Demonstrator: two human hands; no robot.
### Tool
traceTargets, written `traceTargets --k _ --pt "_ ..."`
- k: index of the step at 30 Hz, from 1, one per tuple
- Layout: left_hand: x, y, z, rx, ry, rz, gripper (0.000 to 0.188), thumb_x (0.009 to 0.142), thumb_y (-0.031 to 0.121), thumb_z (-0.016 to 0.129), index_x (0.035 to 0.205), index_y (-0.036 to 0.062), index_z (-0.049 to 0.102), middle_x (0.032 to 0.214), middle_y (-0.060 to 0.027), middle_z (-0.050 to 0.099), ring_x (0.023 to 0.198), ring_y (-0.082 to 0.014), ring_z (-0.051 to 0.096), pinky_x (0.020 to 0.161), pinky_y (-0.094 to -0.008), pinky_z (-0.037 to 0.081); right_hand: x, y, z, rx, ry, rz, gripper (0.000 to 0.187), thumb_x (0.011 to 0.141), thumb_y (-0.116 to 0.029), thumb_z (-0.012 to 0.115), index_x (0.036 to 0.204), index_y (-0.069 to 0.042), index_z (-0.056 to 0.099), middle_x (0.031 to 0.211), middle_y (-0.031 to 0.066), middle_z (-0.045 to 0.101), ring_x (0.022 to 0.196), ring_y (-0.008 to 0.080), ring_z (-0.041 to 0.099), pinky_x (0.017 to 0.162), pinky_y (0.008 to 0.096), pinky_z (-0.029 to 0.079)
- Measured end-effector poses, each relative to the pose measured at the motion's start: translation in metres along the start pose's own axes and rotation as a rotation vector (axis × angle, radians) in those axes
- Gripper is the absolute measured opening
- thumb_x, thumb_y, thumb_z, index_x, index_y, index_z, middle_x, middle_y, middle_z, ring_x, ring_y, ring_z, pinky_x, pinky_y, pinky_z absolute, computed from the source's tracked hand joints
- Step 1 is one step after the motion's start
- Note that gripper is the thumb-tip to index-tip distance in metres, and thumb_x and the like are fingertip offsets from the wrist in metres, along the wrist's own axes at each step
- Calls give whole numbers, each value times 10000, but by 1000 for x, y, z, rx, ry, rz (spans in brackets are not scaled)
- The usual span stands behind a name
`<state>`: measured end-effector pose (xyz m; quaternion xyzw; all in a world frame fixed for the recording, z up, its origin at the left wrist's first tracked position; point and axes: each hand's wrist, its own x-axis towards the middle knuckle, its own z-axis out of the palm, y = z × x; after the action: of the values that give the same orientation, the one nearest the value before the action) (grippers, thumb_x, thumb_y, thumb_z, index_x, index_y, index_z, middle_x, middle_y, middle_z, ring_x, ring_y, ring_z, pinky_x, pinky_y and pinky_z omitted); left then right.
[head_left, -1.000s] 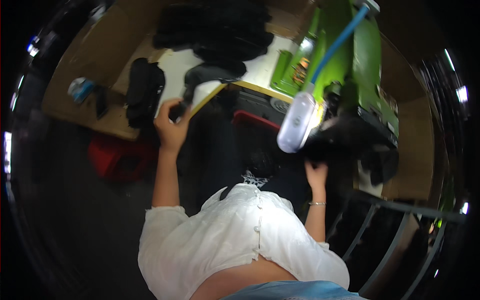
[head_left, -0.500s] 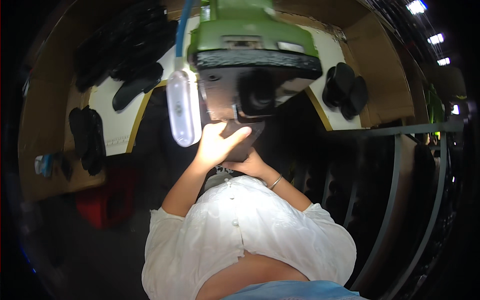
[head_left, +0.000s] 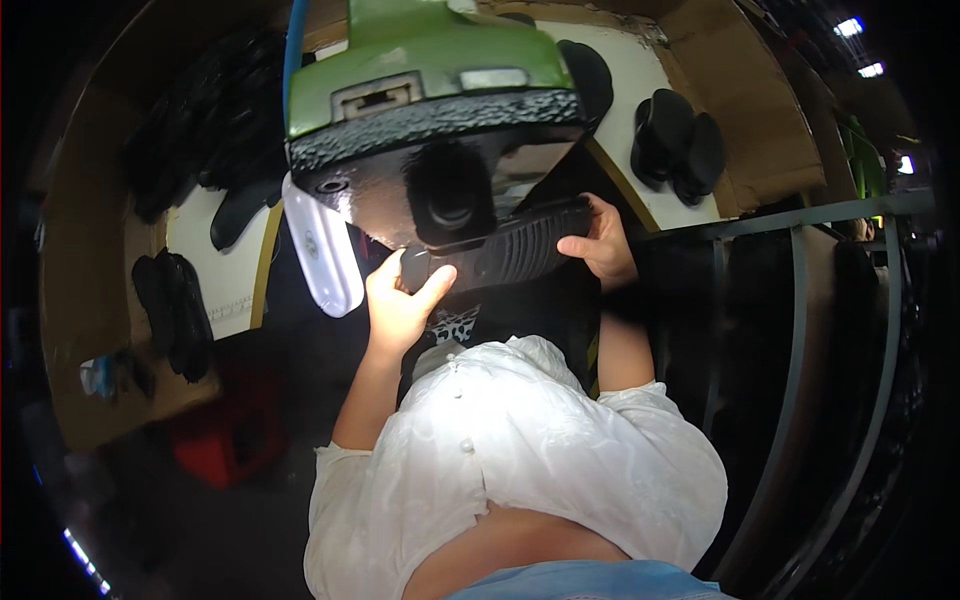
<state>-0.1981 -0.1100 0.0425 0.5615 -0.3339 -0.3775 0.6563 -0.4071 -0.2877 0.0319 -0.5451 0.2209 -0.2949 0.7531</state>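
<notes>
Ribbed black sole (head_left: 520, 250), frame centre, now crosswise: your left hand (head_left: 396, 312) and right hand (head_left: 606, 248), newly spread, grip opposite ends, ribbing exposed.

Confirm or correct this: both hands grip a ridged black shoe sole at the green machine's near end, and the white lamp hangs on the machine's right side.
The lamp's side is wrong: in the head view, the white lamp hangs on the left of the green machine. The left hand and right hand do grip the ridged black shoe sole at its near end.
</notes>
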Motion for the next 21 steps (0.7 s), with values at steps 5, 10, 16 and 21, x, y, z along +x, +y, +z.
traceTargets --k 5,10,16,21 --pt "-2 -5 -40 131 170 62 250 747 16 686 973 -12 583 838 -22 625 740 -81 574 693 -229 476 8 8 50 22 -34 -66 382 678 52 718 1033 22 582 949 65 641 828 116 605 775 255 500" --pt "-9 7 -77 -11 226 110 337 711 1 733 1002 -39 568 901 -51 637 819 -95 603 741 -246 496 18 18 97 -73 -104 -129 437 695 45 731 1082 41 528 1045 82 597 925 123 577 830 280 489" --pt "-10 -42 -97 312 -78 -200 279 719 57 747 949 17 594 854 -37 623 785 -118 579 723 -250 478 29 19 116 -241 -112 -180 569 651 15 780 1130 -13 476 1066 58 576 960 123 561 857 282 469" --pt "-7 -24 -10 211 -118 -23 384 780 91 702 1121 2 550 1027 -69 619 948 -135 575 837 -281 458 35 20 113 -299 -144 -211 537 643 -19 795 1098 -16 508 1038 55 593 954 124 564 850 280 468"
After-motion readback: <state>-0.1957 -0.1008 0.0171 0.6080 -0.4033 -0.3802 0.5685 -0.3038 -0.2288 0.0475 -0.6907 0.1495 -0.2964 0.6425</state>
